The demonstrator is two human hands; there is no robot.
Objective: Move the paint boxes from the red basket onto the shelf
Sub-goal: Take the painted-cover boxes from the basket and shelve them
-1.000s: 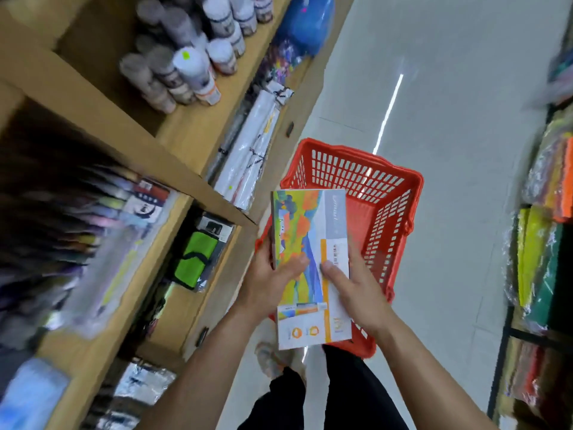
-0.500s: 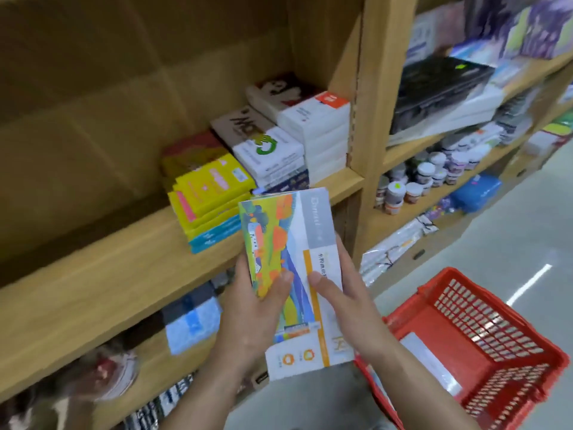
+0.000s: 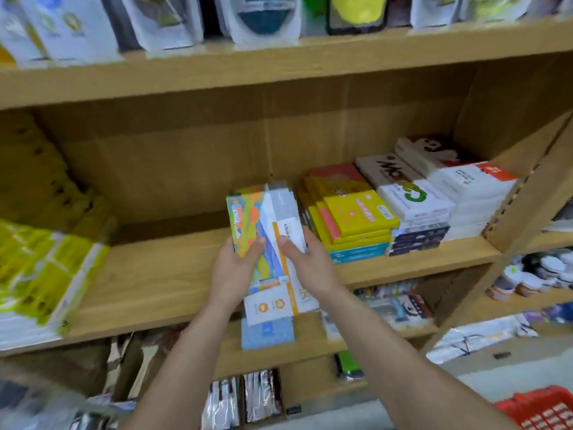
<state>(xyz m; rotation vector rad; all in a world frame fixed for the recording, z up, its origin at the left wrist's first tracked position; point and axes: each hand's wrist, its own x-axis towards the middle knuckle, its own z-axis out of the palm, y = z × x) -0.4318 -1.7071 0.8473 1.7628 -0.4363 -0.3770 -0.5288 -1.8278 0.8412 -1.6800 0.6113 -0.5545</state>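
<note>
Wooden boards make up the shelf (image 3: 161,274), and a person's 2 bare hands hold a paint box (image 3: 266,243) over its front half. The left hand (image 3: 235,268) wraps the box's left edge with the thumb laid across the colourful printed face; the right hand (image 3: 310,265) clasps the right edge, thumb on the white and orange panel. Both grips are closed on the box. The box is tilted, its far end deeper in the shelf and its near end jutting past the front edge; whether it touches the board cannot be told.

Just right of the box, on the same board, sits a stack of yellow boxes (image 3: 350,218), then a stack of white and dark blue boxes (image 3: 415,212), then a taller white stack (image 3: 471,193) against the upright. At the left end lie yellow-green packets (image 3: 40,274), blurred. Hanging pouches (image 3: 161,23) fill the board above. A corner of the red basket (image 3: 542,408) shows on the floor at the lower right, well apart from the hands.
</note>
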